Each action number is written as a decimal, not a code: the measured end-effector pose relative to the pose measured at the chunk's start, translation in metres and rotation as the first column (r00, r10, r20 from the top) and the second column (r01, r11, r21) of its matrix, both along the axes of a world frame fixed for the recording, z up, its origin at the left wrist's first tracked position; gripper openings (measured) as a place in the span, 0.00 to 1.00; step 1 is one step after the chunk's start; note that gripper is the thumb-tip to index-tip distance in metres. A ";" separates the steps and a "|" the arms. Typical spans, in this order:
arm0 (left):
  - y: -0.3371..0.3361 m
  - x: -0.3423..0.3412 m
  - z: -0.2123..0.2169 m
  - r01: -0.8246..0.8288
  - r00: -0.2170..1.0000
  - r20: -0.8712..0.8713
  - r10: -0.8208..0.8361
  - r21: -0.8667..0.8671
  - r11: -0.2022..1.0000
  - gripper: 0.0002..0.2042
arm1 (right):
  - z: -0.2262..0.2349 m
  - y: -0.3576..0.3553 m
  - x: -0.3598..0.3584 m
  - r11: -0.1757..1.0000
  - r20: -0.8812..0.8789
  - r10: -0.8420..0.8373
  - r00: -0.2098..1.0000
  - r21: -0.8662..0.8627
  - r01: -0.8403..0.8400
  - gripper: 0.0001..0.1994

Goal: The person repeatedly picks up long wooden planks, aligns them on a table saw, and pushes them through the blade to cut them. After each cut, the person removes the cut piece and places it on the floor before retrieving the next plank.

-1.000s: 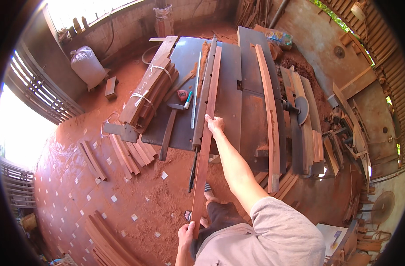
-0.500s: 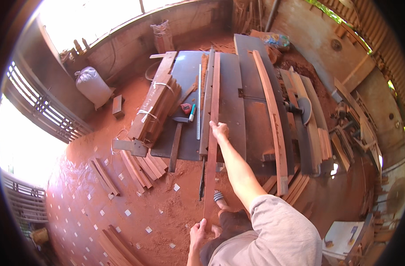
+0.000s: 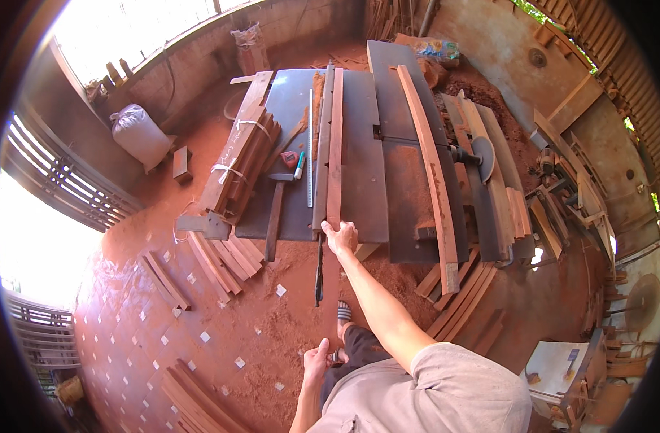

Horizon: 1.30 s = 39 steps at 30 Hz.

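A long, narrow reddish wooden strip (image 3: 335, 137) lies lengthwise on the dark metal-topped table (image 3: 362, 173), along a brown straight bar (image 3: 321, 155). Its near part reaches past the table's front edge toward my body. My right hand (image 3: 341, 238) is closed around the strip just off that edge. Lower down, close to my body, my left hand (image 3: 315, 363) grips the near end, thumb up; the fingers' undersides are hidden. Left of the bar lie a steel ruler (image 3: 310, 151), a teal-and-white marker (image 3: 299, 166), a red tape measure (image 3: 288, 158) and a hammer (image 3: 275, 216).
A tied bundle of wood pieces (image 3: 237, 162) rests on the table's left side. On the right are a curved wooden length (image 3: 429, 169) and a round blade-like disc (image 3: 483, 159). Cut strips (image 3: 211, 263) lie on the dusty floor. A white sack (image 3: 138, 136) stands far left.
My right hand has slid back along the strip toward me, to the table's front edge. The left hand stays at the near end. The whole view has shifted slightly.
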<state>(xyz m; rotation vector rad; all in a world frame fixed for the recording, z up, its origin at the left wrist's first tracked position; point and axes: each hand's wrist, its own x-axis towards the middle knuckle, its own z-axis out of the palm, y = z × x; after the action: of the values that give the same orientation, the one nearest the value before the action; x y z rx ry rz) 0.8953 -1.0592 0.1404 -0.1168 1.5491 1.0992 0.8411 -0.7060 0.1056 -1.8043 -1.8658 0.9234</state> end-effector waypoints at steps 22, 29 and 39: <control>0.117 -0.047 -0.034 0.026 0.991 -0.129 -0.025 0.006 1.000 0.26 | 0.028 0.108 -0.035 0.991 0.039 0.004 0.999 -0.132 0.001 0.41; 0.157 -0.059 -0.026 0.020 0.996 -0.084 -0.016 0.050 0.999 0.25 | 0.034 0.003 0.048 0.903 0.139 0.343 0.929 0.225 -0.367 0.37; 0.189 -0.074 -0.037 0.013 0.999 -0.039 -0.012 0.029 1.000 0.24 | 0.060 -0.083 0.087 0.708 0.521 0.598 0.609 0.012 -0.706 0.53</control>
<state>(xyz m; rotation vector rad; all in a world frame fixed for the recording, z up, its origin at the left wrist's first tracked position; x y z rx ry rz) 0.8211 -0.8700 0.1032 -0.0668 1.5655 1.1196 0.9277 -0.7887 0.1659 -1.2587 -2.9444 0.4251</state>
